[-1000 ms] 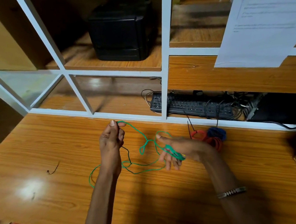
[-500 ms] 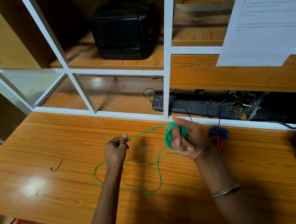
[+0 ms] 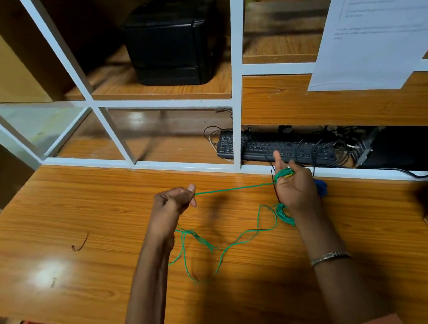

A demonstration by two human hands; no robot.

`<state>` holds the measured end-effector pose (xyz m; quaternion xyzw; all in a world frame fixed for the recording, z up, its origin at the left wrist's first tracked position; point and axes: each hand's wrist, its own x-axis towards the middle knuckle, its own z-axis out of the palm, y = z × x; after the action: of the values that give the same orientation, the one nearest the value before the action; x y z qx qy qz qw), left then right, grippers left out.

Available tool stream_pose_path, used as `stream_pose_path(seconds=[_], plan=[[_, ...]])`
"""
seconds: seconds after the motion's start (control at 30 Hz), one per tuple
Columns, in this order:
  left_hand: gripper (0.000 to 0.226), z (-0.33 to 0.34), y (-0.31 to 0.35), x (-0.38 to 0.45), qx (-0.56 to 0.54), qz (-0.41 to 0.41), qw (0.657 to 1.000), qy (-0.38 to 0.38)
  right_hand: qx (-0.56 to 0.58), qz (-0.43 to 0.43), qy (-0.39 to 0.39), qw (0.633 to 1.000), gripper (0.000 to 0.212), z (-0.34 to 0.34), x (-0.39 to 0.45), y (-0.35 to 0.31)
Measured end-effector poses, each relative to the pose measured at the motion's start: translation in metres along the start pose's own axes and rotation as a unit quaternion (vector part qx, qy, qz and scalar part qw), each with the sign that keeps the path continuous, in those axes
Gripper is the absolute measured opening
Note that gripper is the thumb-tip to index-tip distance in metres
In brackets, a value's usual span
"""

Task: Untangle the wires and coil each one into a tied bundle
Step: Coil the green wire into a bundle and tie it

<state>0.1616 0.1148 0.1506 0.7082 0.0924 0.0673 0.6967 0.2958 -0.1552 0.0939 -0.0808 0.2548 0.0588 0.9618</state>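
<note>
Since half a second ago the right hand [image 3: 296, 188] has turned palm-up and dropped a little, and the slack green loop on the desk has slid right and bunched under the arms. Left hand [image 3: 172, 201] pinches the green wire [image 3: 233, 188] between thumb and curled fingers, pulling it level and taut across to the right hand, likely so each turn goes on tight. Right hand half open, fingers loosely bent, green turns wound round the fingers, more loops hanging below the wrist side; thumb up, probably to keep the coil from slipping off. Thin black wire [image 3: 274, 185] runs along that hand's left edge, can't tell if it's gripped. Rest of the green wire lies loose on the wooden desk [image 3: 80, 207], still kinked. Blue bundle [image 3: 321, 187] sits just behind the right hand. Small dark wire scrap [image 3: 80, 245] lies well apart on the left. Keyboard [image 3: 259, 148] under the shelf. Coiling looks partway, tie not done
</note>
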Motion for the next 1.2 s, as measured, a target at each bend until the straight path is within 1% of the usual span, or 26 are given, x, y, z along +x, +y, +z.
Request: stream_pose_path(seconds=[0.03,0.07,0.1,0.13,0.17,0.2,0.23,0.27,0.3,0.33,0.37,0.4,0.5,0.53,0.57,0.6,0.63,0.7,0.73,0.8,0.87,0.97,1.03,1.07,1.13,1.2], plan=[[0.038,0.003,0.003,-0.001,-0.007,-0.001,1.0,0.002,-0.046,-0.016,0.008,0.999,0.049,-0.004,0.007,-0.002],[0.039,0.006,0.004,-0.002,-0.015,-0.002,1.0,0.001,-0.108,-0.015,0.043,0.993,0.049,-0.004,0.011,-0.002],[0.04,0.007,0.005,-0.003,-0.022,-0.003,1.0,0.0,-0.175,-0.049,0.057,0.982,0.043,-0.005,0.016,0.0],[0.041,0.009,0.005,-0.002,-0.025,0.003,1.0,-0.003,-0.205,-0.075,0.063,0.974,0.034,-0.003,0.017,0.004],[0.041,0.009,0.006,-0.001,-0.027,0.012,1.0,-0.002,-0.268,-0.128,0.029,0.954,0.029,-0.003,0.014,0.009],[0.041,0.008,0.006,0.002,-0.033,0.021,0.999,0.007,-0.347,-0.151,0.006,0.926,0.027,-0.004,0.01,0.014],[0.04,0.007,0.007,0.004,-0.042,0.03,0.998,0.024,-0.434,-0.154,0.004,0.888,0.029,0.0,0.007,0.019],[0.04,0.003,0.007,0.007,-0.05,0.041,0.997,0.045,-0.523,-0.123,-0.011,0.843,0.026,0.0,0.005,0.022],[0.039,0.0,0.008,0.011,-0.052,0.054,0.995,0.064,-0.588,-0.071,-0.049,0.804,0.019,0.0,-0.003,0.027],[0.04,-0.003,0.009,0.013,-0.047,0.069,0.994,0.077,-0.63,-0.007,-0.079,0.773,0.01,-0.002,-0.011,0.028],[0.041,-0.004,0.01,0.016,-0.041,0.081,0.992,0.091,-0.658,0.054,-0.099,0.745,0.01,-0.002,-0.021,0.03],[0.042,-0.004,0.012,0.019,-0.035,0.094,0.989,0.105,-0.683,0.116,-0.126,0.71,0.019,-0.001,-0.032,0.034],[0.042,-0.001,0.013,0.028,-0.026,0.106,0.985,0.131,-0.735,0.286,-0.228,0.57,0.084,0.007,-0.061,0.053],[0.041,0.0,0.013,0.03,-0.028,0.104,0.985,0.137,-0.73,0.328,-0.261,0.54,0.098,0.007,-0.064,0.056],[0.039,-0.001,0.012,0.032,-0.029,0.103,0.984,0.144,-0.715,0.358,-0.293,0.525,0.107,0.008,-0.069,0.059],[0.037,-0.003,0.009,0.033,-0.03,0.103,0.983,0.15,-0.689,0.377,-0.323,0.528,0.111,0.007,-0.07,0.061],[0.035,-0.006,0.005,0.034,-0.029,0.101,0.982,0.156,-0.657,0.395,-0.35,0.539,0.112,0.009,-0.074,0.062],[0.03,-0.01,-0.004,0.036,-0.023,0.086,0.982,0.165,-0.567,0.432,-0.396,0.579,0.108,0.014,-0.078,0.06],[0.028,-0.011,-0.009,0.036,-0.016,0.076,0.983,0.166,-0.527,0.433,-0.415,0.602,0.102,0.017,-0.077,0.058],[0.025,-0.007,-0.02,0.035,0.008,0.05,0.987,0.151,-0.454,0.403,-0.436,0.665,0.091,0.026,-0.075,0.057],[0.023,0.001,-0.029,0.031,0.029,0.03,0.992,0.12,-0.364,0.363,-0.436,0.739,0.079,0.035,-0.075,0.058],[0.025,0.013,-0.039,0.025,0.052,0.007,0.997,0.048,-0.222,0.287,-0.402,0.84,0.062,0.039,-0.069,0.059],[0.028,0.016,-0.039,0.02,0.067,-0.002,0.997,-0.027,-0.184,0.217,-0.337,0.897,0.058,0.041,-0.064,0.059],[0.03,0.017,-0.038,0.018,0.069,-0.002,0.996,-0.058,-0.172,0.183,-0.305,0.919,0.057,0.041,-0.063,0.059],[0.032,0.017,-0.039,0.017,0.066,0.009,0.994,-0.083,-0.158,0.121,-0.258,0.945,0.057,0.04,-0.06,0.056],[0.031,0.017,-0.04,0.016,0.077,0.016,0.993,-0.091,-0.196,0.075,-0.24,0.948,0.055,0.039,-0.057,0.057]])
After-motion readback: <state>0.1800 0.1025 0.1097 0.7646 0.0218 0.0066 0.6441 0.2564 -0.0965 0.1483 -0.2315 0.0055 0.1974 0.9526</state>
